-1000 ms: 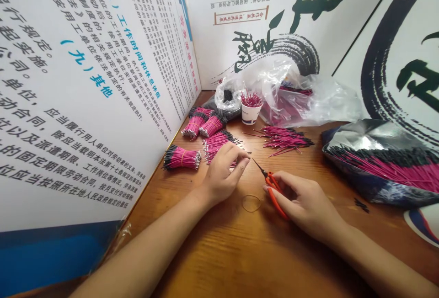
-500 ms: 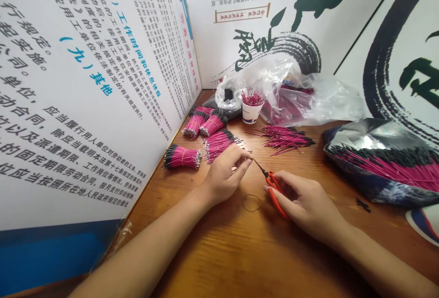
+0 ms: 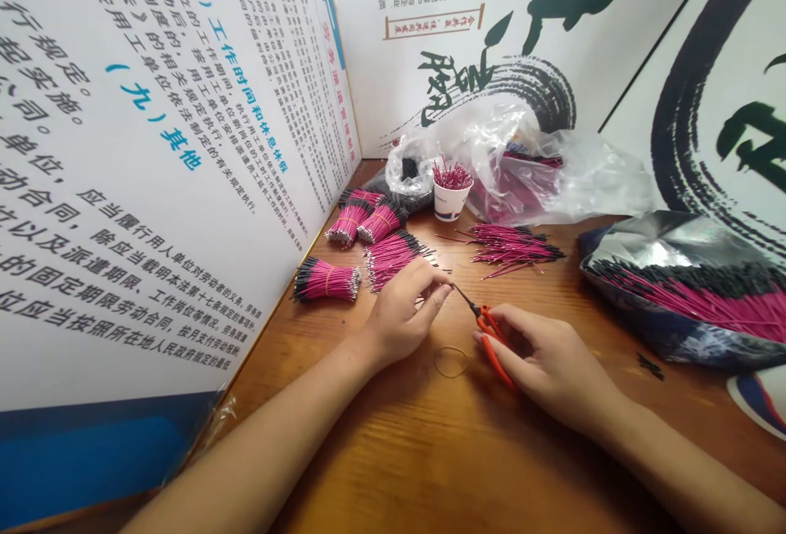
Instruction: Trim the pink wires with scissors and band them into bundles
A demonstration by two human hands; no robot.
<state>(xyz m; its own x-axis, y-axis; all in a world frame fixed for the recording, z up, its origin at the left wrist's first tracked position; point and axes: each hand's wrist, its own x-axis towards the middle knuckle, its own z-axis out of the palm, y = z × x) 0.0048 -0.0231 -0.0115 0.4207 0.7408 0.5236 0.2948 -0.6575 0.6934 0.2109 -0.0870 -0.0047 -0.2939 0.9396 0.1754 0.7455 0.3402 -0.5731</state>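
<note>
My left hand pinches something thin at its fingertips, probably a pink wire, though it is hard to see. My right hand holds small orange-handled snips, their black pointed blades reaching the left fingertips. Just beyond my left hand lies a loose pile of pink wires with black ends. Rubber-banded wire bundles sit to its left, and a second loose pile lies ahead of my right hand. A thin rubber band rests on the wood between my hands.
A white paper cup of cut wires stands among clear plastic bags at the back. A silver bag full of wires lies on the right of the wooden table. Printed wall panels rise along the left and back.
My left hand has shifted slightly right, closer to the snips' tip. The view has tilted a little. The wire piles and the cup have not moved.
</note>
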